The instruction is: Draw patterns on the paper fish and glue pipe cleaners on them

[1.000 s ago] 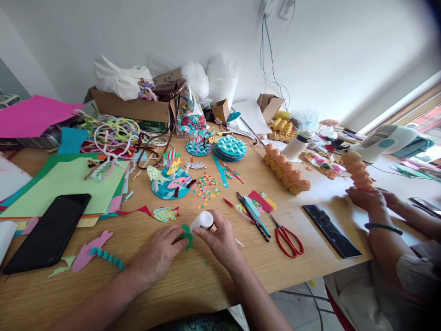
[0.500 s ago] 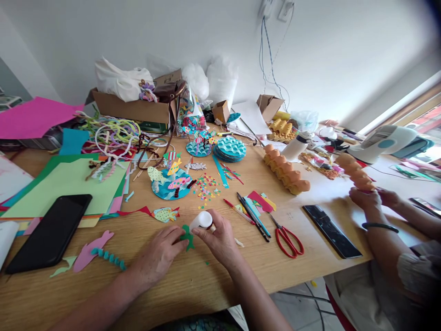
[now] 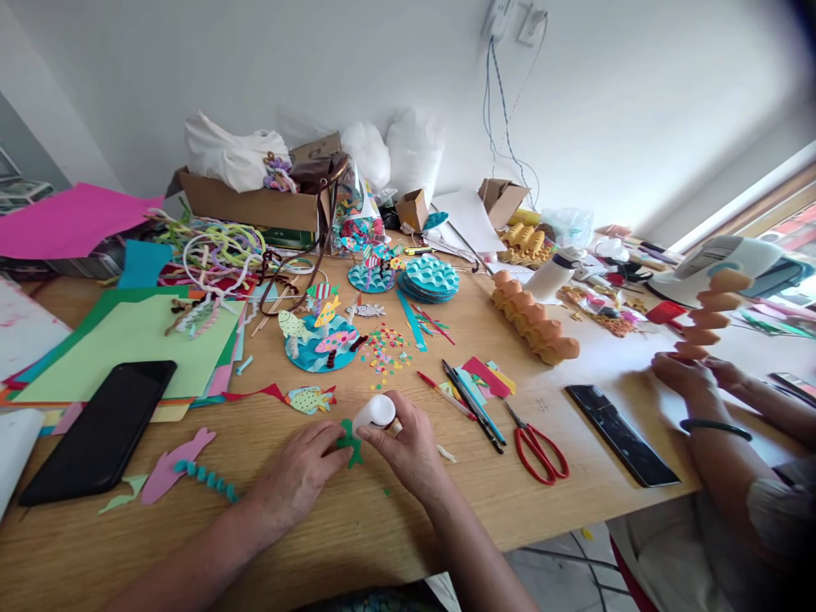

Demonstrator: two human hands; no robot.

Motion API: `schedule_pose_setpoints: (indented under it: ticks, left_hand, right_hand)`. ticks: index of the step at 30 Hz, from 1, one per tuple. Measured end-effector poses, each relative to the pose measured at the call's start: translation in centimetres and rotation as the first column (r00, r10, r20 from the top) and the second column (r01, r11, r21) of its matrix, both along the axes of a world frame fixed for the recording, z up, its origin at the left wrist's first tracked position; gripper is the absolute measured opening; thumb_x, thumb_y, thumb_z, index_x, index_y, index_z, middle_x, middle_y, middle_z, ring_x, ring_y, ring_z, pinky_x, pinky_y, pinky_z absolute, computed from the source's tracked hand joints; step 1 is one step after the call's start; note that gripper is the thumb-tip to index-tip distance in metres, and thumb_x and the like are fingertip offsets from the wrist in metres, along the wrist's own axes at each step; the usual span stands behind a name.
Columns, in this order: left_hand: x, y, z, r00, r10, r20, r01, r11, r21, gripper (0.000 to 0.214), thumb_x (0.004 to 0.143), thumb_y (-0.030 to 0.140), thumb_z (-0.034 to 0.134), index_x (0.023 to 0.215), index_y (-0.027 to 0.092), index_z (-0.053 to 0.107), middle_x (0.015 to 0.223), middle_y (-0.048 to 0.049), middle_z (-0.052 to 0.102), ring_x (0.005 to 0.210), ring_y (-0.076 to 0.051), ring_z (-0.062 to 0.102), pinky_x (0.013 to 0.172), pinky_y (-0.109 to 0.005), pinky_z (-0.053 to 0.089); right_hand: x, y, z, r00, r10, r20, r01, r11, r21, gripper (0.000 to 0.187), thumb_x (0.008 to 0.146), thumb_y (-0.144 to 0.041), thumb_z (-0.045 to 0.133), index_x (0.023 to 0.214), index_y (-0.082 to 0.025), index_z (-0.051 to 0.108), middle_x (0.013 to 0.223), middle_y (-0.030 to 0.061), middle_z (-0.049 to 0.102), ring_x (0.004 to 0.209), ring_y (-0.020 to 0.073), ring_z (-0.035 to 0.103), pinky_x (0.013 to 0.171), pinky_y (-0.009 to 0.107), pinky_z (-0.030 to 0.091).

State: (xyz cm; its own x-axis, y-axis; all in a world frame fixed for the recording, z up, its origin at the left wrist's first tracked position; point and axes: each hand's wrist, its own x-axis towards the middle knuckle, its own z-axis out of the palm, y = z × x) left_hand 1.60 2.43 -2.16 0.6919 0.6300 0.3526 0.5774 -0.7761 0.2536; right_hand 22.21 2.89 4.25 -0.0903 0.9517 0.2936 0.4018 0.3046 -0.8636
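Note:
My right hand (image 3: 408, 450) is closed round a small white glue bottle (image 3: 375, 412), tipped down onto a small green paper cut-out (image 3: 350, 444) on the wooden table (image 3: 408, 527). My left hand (image 3: 299, 476) presses its fingertips on the left side of that cut-out, holding it flat. A paper fish (image 3: 309, 398) lies just behind my hands. Further back sits a blue round paper sea scene with fish (image 3: 319, 344).
A black phone (image 3: 102, 429) lies left on coloured paper sheets (image 3: 127, 348). Red scissors (image 3: 539, 446), pencils (image 3: 472, 399) and another phone (image 3: 621, 433) lie to the right. A person at the right holds a strip of orange egg-carton cups (image 3: 707, 310). Boxes and pipe cleaners crowd the back.
My hands stay in place on the cut-out. The person at the right has swung the egg-carton strip upward and to the right. The view has shifted slightly.

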Motion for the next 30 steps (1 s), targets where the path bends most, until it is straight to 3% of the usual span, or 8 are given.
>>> schedule_pose_setpoints:
  ticks: [15,30]
  left_hand:
    - [0.06,-0.13,0.30,1.000,0.011,-0.004,-0.011,0.999,0.034,0.039,0.109,0.024,0.036,0.109,0.021,0.075,0.114,-0.0097,0.070,0.111,-0.026,0.064,0.094,-0.042,0.058]
    - [0.05,-0.17,0.33,1.000,0.011,-0.023,-0.011,1.000,-0.019,0.031,0.106,0.021,0.044,0.114,0.023,0.074,0.118,-0.0071,0.070,0.114,-0.023,0.064,0.098,-0.039,0.056]
  right_hand:
    - [0.25,0.09,-0.06,0.999,-0.033,0.014,0.033,0.999,0.030,0.035,0.084,-0.049,0.068,0.071,-0.022,0.051,0.061,-0.0041,0.052,0.057,0.0126,0.047,0.054,0.023,0.034]
    - [0.50,-0.40,0.20,1.000,0.000,0.018,-0.001,0.999,0.032,0.035,0.085,-0.049,0.068,0.070,-0.022,0.052,0.063,-0.0037,0.054,0.057,0.0126,0.045,0.054,0.023,0.035]
